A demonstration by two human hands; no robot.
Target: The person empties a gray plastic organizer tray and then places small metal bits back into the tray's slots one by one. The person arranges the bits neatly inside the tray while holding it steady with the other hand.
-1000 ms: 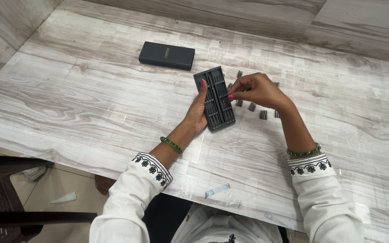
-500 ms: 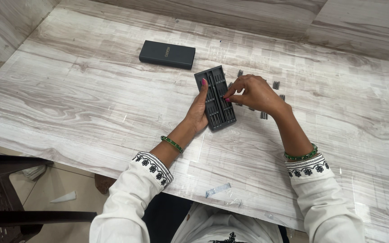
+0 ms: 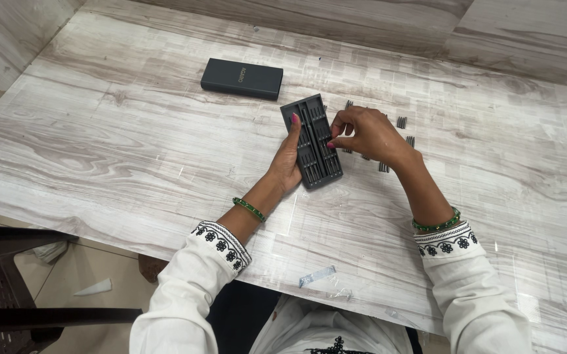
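A dark grey tray of screwdriver bits (image 3: 314, 131) lies flat on the wood-grain table (image 3: 132, 137). My left hand (image 3: 287, 164) rests against the tray's left side and steadies it. Over the tray's right side my right hand (image 3: 365, 134) has its fingertips pinched together at the slots; a small bit may be between them, but it is too small to be sure. Several loose dark bits (image 3: 401, 122) lie on the table just right of the tray, partly hidden behind my right hand.
A dark flat rectangular case (image 3: 242, 78) lies on the table beyond the tray, to its left. A strip of clear tape (image 3: 317, 276) sticks near the table's front edge. A dark chair (image 3: 1, 288) stands at the lower left, beside the table.
My right hand has shifted slightly left and down, from the loose bits onto the tray's right side. The left hand and the tray have stayed in place.
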